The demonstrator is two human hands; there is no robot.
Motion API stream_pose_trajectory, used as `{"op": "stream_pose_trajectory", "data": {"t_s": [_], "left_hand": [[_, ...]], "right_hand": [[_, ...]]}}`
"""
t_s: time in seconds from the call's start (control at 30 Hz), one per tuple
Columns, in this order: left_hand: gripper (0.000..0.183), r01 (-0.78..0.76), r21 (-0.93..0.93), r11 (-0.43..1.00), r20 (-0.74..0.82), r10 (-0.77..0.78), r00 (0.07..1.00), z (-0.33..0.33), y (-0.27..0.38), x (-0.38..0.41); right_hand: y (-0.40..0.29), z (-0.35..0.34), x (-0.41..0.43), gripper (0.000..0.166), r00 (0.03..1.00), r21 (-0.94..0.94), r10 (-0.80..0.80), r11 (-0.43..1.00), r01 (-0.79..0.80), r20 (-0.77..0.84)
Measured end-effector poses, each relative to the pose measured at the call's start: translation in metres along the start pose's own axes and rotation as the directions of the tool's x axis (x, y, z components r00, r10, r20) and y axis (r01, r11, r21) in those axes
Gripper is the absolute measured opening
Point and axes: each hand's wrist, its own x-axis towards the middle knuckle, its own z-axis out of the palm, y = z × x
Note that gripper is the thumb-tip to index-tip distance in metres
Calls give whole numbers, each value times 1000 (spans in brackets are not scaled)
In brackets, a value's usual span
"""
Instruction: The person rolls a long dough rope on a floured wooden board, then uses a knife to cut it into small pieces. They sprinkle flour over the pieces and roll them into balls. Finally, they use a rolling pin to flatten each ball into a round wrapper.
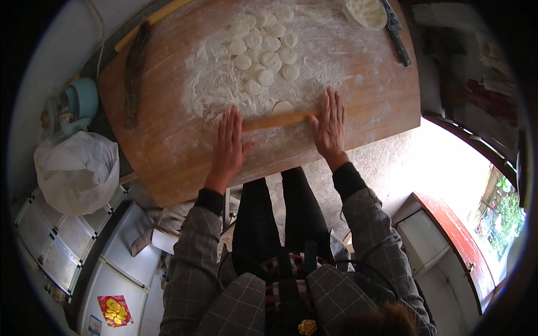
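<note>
A thin wooden rolling pin (279, 121) lies crosswise near the front of a floured wooden board (172, 147). My left hand (229, 143) is laid flat at its left end, fingers stretched forward. At the right end, my right hand (331, 122) is likewise flat with straight fingers, its thumb by the pin. Neither hand's fingers curl around it; the pin's ends are hidden at the hands. Just beyond the pin shows part of a pale round of dough (282, 106), its near edge hidden. Several small flattened dough pieces (271, 61) cluster farther back in loose flour.
A bowl of flour (368, 13) and a dark-handled knife (399, 46) sit at the back right. Along the left lies a dark long object (135, 80), with a yellow rod (155, 19) behind. Beside the board are a white plastic bag (77, 172) and a light-blue appliance (82, 101).
</note>
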Motion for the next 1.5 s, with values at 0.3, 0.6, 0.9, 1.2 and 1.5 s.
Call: {"op": "stream_pose_trajectory", "data": {"t_s": [0.3,0.6,0.9,1.2,1.5], "left_hand": [[82,55,51,997,109,-61,992,-1,6,-9],[81,43,29,999,-67,-41,997,-7,-4,28],[84,77,52,996,-128,-70,989,-12,-4,45],[87,26,50,998,-62,-22,998,-2,-7,23],[87,-44,40,998,40,43,998,4,-6,-17]], "right_hand": [[4,0,0,65,998,-4,-17,1000,18,54],[7,5,38,61,999,48,-46,998,47,-19],[-2,-4,47,60,999,18,-26,1000,26,19],[-2,-4,32,58,998,49,-61,997,62,-16],[-1,-5,-17,57,996,4,-40,999,40,74]]}}
